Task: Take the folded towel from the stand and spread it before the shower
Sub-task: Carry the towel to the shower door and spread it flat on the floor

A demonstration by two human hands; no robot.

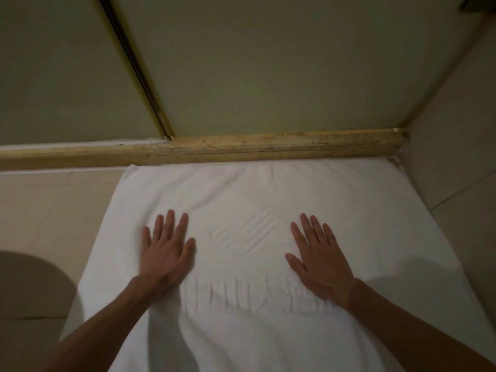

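A white towel [241, 189] with an embossed pattern lies unfolded and flat on the floor. Its far edge meets the worn yellowish shower threshold [268, 149]. My left hand [165, 251] rests palm down on the towel, left of the pattern, fingers spread. My right hand [319, 256] lies palm down to the right of the pattern, fingers also apart. Neither hand grips anything. A few soft wrinkles run across the towel's near part between my forearms.
Glass shower doors [241, 63] with a dark-and-gold frame rail [139, 71] rise behind the threshold. Beige floor tiles [48, 210] lie left of the towel. A tiled wall [456, 143] borders the right. A rounded pale object [29, 283] sits at lower left.
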